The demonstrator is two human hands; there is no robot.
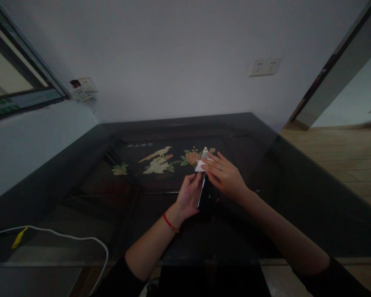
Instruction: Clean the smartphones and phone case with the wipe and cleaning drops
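My left hand (190,194) is closed around the left edge of a dark, glossy phone (208,194), tilted above the black table. A thin bright line runs down the phone's edge. My right hand (227,175) lies over the phone's top end, fingers stretched forward, with a piece of white tissue (200,166) under the fingertips. Just beyond those fingers is a small bottle (205,152) with a pale cap; its lower part is hidden by my right hand and the tissue.
The glossy table (89,181) has an inlaid bird and flowers (157,161) under its surface. A white cable (64,235) with a yellow tag (19,238) crosses its near left corner. Behind stands a wall with a double socket (265,67); wooden floor (334,156) lies right.
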